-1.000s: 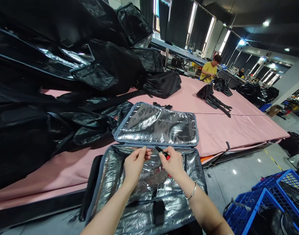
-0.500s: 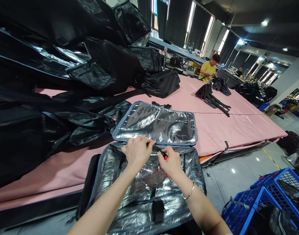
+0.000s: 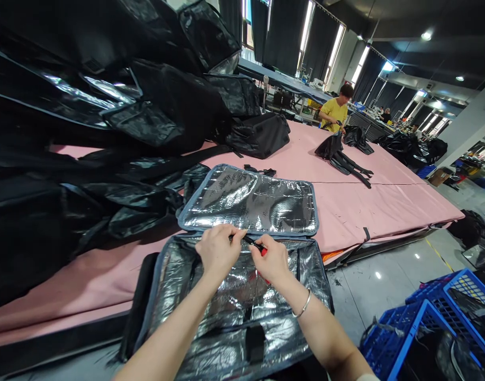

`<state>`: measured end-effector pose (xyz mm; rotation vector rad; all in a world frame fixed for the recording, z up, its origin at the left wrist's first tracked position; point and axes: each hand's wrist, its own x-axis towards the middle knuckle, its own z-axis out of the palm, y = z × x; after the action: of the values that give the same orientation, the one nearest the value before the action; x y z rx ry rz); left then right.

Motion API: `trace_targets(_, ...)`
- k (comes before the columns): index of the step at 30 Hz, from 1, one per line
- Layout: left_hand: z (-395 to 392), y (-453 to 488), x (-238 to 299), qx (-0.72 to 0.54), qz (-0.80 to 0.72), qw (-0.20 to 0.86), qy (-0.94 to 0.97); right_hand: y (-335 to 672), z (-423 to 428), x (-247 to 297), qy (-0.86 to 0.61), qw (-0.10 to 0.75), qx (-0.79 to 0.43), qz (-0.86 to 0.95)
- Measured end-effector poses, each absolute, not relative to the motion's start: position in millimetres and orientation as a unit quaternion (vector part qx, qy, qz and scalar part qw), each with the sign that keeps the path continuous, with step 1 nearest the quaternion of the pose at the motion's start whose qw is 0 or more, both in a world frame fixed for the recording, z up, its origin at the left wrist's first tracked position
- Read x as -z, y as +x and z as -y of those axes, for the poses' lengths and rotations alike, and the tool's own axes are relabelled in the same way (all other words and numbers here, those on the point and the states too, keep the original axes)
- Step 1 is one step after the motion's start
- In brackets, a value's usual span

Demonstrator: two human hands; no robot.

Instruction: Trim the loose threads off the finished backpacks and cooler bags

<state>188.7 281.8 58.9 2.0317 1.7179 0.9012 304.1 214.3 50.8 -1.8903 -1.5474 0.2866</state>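
Observation:
An insulated bag [image 3: 226,312] with crinkled silver foil lining lies open before me, its foil-lined lid [image 3: 250,203] folded back onto the pink table. Above the bag's far edge, my left hand [image 3: 218,251] is closed, pinching the end of a thin black strip [image 3: 248,240]. My right hand [image 3: 272,262] is closed too, around a small red-handled tool [image 3: 263,252]; fingers hide most of it, so its kind is unclear. The strip spans the short gap between both hands and meets the right fingers.
Black bags [image 3: 147,106] are heaped on the left of the pink table [image 3: 385,211]. Blue crates [image 3: 409,323] stand on the floor at lower right. Across the table a person in a yellow top [image 3: 333,111] handles a black bag [image 3: 330,145].
Both hands have shifted slightly left in view, still joined by the black strip. The whole scene has also slid a little left. The person across the table has moved their arms.

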Motion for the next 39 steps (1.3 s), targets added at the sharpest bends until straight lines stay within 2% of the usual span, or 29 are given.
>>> trace_targets(4, -279.6, 188.8, -55.5, -0.332, -0.600, 0.169, 0.708, 304.3, -212.3, -49.9, -0.723, 0.360, -0.129, 0.575)
trace_targets(10, -281.7, 189.6, -53.5, -0.365, -0.591, 0.189, 0.694, 301.9, -216.5, -53.7, -0.728, 0.354, -0.139, 0.570)
trace_targets(15, -274.0, 187.3, -56.8, -0.422, -0.570, 0.224, 0.669, 305.2, -210.6, -51.6, -0.705, 0.412, -0.167, 0.552)
trace_targets(18, -260.6, 187.2, -57.1, -0.461, -0.541, 0.272, 0.649, 316.6, -198.0, -48.9, -0.713, 0.461, -0.162, 0.504)
trace_targets(20, -253.0, 190.6, -55.7, -0.459, -0.510, 0.344, 0.641, 327.2, -187.6, -47.3, -0.729, 0.477, -0.140, 0.471)
trace_targets(24, -250.5, 205.7, -50.5, -0.394, -0.472, 0.530, 0.584, 343.4, -170.2, -44.1, -0.757, 0.433, -0.092, 0.480)
trace_targets(27, -255.0, 215.8, -45.8, -0.365, -0.458, 0.619, 0.524, 346.2, -163.9, -41.4, -0.766, 0.387, -0.060, 0.510)
trace_targets(32, -257.2, 219.8, -35.6, -0.384, -0.444, 0.660, 0.468, 345.0, -161.1, -40.8, -0.770, 0.359, -0.054, 0.524)
trace_targets(39, -256.7, 220.0, -28.3, -0.401, -0.435, 0.667, 0.454, 340.4, -163.8, -43.4, -0.757, 0.396, -0.098, 0.511)
